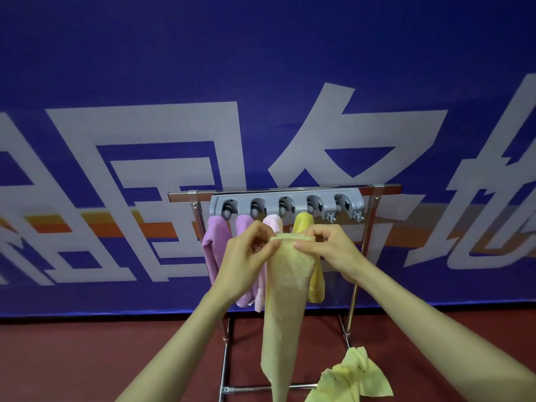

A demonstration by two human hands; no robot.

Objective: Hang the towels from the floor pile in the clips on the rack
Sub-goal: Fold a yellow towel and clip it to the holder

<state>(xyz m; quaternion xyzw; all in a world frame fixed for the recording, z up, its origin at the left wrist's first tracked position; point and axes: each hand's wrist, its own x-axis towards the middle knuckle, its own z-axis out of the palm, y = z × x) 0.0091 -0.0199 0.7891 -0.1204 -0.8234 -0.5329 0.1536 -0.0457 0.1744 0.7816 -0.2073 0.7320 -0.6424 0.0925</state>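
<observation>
Both hands — left hand (249,250), right hand (327,248) — are pinching a pale yellow terry towel's (285,300) top edge; next, judging, feeding it into the empty fifth grey plastic clip (345,204).

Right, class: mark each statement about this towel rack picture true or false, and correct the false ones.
1. The left hand and right hand both pinch the pale yellow towel. True.
2. All five clips hold towels. False: on the grey clip bar four do; the rightmost clip is empty.
3. A crumpled towel lies on the floor. True.
4. The leftmost hung towel is yellow. False: it is purple.
</observation>
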